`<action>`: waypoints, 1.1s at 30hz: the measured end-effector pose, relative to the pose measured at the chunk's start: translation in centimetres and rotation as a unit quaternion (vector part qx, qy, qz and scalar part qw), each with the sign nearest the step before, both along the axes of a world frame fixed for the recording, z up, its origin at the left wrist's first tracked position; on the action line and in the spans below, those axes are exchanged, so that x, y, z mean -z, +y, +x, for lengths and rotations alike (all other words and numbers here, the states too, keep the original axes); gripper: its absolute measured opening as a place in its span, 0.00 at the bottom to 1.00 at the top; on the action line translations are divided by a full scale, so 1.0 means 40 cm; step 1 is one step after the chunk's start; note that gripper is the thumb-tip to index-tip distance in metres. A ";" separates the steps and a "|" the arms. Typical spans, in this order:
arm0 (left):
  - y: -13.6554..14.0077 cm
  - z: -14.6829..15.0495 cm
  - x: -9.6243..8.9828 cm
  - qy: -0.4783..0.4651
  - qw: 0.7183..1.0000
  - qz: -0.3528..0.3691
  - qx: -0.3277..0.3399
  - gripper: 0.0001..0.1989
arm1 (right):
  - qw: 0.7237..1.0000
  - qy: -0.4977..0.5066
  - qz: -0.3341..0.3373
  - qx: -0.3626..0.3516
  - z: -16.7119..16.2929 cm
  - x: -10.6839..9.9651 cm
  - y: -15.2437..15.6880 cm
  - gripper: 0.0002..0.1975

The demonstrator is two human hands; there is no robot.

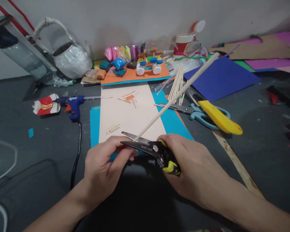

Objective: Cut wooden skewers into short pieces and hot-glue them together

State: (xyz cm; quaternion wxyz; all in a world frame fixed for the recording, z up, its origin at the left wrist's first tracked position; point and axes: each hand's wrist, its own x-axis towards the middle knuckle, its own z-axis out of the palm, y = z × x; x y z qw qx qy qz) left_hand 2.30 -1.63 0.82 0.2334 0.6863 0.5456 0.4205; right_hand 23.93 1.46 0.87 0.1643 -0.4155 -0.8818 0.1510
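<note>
Stick (176,94): one, slanting above paper (131,120), near end at left hand (102,164). Left fingers pinched closed on that end. Right hand (195,161): fingers wrapped around handles of shears (145,148), one pair, blades parted across stick. Step, as judged: cutting. Next move likely calls for steady stick, squeezed handles. Short pieces (114,128): roughly four, bunched too tightly for sure count.

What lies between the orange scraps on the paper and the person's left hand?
The head view shows a few short stick pieces there, lying on the cream paper between the orange scraps and the left hand.
</note>
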 end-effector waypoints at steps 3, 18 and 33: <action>-0.002 -0.004 0.002 0.017 0.999 0.025 0.011 0.09 | 1.000 0.001 0.011 -0.003 0.001 0.001 -0.003 0.19; 0.007 0.014 -0.001 -0.057 0.998 -0.039 -0.003 0.13 | 0.999 -0.018 0.040 0.008 -0.006 0.008 0.004 0.21; 0.012 0.006 0.006 -0.186 0.973 -0.126 0.048 0.13 | 1.000 0.011 -0.002 -0.014 0.001 0.000 0.006 0.16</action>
